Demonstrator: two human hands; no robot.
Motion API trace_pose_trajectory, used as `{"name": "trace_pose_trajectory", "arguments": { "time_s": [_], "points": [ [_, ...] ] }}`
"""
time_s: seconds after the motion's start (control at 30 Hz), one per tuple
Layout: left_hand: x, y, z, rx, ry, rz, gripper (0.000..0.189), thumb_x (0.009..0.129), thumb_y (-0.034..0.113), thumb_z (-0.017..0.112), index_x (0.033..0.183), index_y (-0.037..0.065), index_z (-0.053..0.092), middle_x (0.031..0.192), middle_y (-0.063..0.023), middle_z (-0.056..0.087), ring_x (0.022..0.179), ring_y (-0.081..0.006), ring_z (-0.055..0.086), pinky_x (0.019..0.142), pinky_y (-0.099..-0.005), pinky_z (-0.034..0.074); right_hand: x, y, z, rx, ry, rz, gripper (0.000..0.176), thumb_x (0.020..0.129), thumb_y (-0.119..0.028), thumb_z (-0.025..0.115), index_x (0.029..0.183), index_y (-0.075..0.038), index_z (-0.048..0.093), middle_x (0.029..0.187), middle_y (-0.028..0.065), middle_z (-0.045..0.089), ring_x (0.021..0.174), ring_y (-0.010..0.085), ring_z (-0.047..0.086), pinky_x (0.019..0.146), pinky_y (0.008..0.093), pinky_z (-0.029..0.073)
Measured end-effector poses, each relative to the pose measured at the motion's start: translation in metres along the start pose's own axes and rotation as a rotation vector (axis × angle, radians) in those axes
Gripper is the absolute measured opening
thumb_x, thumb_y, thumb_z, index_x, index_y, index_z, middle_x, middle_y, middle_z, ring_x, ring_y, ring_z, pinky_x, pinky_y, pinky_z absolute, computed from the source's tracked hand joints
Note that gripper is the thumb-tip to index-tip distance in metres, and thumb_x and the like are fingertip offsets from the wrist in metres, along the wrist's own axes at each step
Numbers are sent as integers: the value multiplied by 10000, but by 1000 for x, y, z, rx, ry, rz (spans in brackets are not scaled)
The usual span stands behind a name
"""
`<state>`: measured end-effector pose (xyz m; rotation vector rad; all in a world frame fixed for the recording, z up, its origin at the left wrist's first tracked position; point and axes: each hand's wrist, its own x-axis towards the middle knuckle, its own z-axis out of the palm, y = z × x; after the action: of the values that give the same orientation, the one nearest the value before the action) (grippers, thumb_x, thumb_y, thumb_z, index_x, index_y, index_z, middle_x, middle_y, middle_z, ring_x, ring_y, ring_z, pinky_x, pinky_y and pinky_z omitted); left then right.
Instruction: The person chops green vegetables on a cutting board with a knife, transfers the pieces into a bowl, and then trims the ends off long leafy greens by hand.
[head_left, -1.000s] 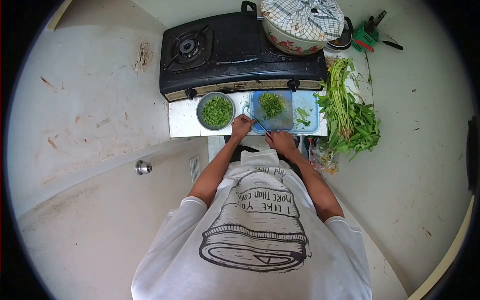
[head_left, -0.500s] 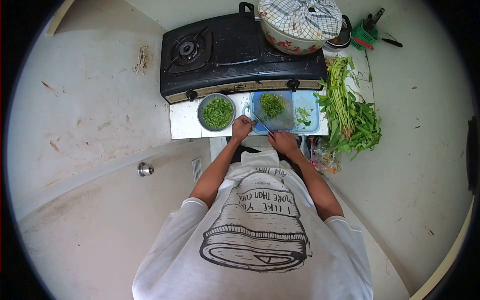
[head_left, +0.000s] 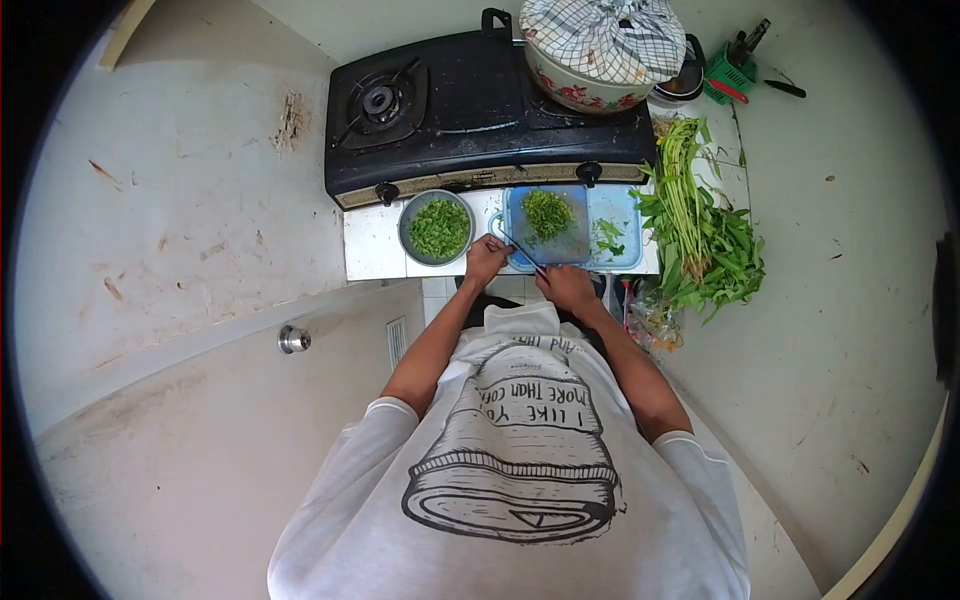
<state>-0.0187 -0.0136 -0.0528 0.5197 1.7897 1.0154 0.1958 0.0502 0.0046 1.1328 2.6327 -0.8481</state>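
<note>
My right hand is closed around the handle of a knife, whose blade points up and left. My left hand is closed near the blade tip, at the lower left corner of the blue cutting board; what its fingers pinch is too small to make out. Chopped greens lie in a pile on the board, above the blade. To the left, a grey bowl holds more chopped greens. A few loose leaves lie on the light blue tray, right of the board.
A black two-burner stove stands behind the counter, with a cloth-covered floral pot at its right. A bundle of leafy stems lies to the right. Behind it are a green basket of utensils and a plastic bag hangs lower down.
The whole view has shifted very slightly. Both hands and the knife keep nearly the same place, with only a slight change in the blade's angle.
</note>
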Motion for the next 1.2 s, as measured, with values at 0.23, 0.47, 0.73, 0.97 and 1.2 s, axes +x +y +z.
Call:
{"name": "trace_pose_trajectory", "arguments": {
  "time_s": [0.23, 0.47, 0.73, 0.97, 1.2],
  "points": [
    [-11, 7, -6, 164, -31, 51, 253, 880, 215, 801, 850, 22, 642, 684, -24, 647, 615, -88, 599, 604, -263, 489, 5, -3, -3, -16, 8, -7, 413, 944, -414, 598, 871, -34, 743, 777, 245, 714, 751, 407, 725, 732, 529, 580],
    [-19, 10, -12, 176, -103, 141, 162, 926, 172, 740, 930, 26, 668, 770, -28, 687, 678, -83, 612, 636, -262, 490, -4, 17, -7, -10, 93, 33, 437, 955, -441, 582, 864, -42, 735, 750, 232, 706, 727, 420, 713, 704, 534, 578],
    [-43, 61, -4, 141, -81, 415, 254, 974, 77, 636, 1223, 41, 601, 803, -75, 674, 716, -157, 658, 666, -316, 525, -7, 26, -34, 62, 132, 94, 538, 988, -559, 548, 883, -60, 719, 711, 214, 697, 682, 425, 702, 656, 524, 571],
    [-43, 108, 3, 529, -361, 624, 515, 909, 30, 631, 1405, 120, 526, 891, -137, 679, 771, -290, 691, 713, -399, 553, -12, 23, -53, 139, 272, 19, 450, 958, -502, 629, 856, -69, 696, 698, 206, 694, 664, 414, 700, 633, 515, 563],
    [-20, 104, 9, 692, -371, 625, 601, 869, 41, 629, 1443, 153, 490, 808, -138, 686, 760, -326, 702, 701, -439, 545, -9, 31, -48, 191, 281, 10, 409, 943, -465, 663, 909, -60, 703, 736, 201, 698, 709, 411, 702, 660, 509, 563]
  ]
}}
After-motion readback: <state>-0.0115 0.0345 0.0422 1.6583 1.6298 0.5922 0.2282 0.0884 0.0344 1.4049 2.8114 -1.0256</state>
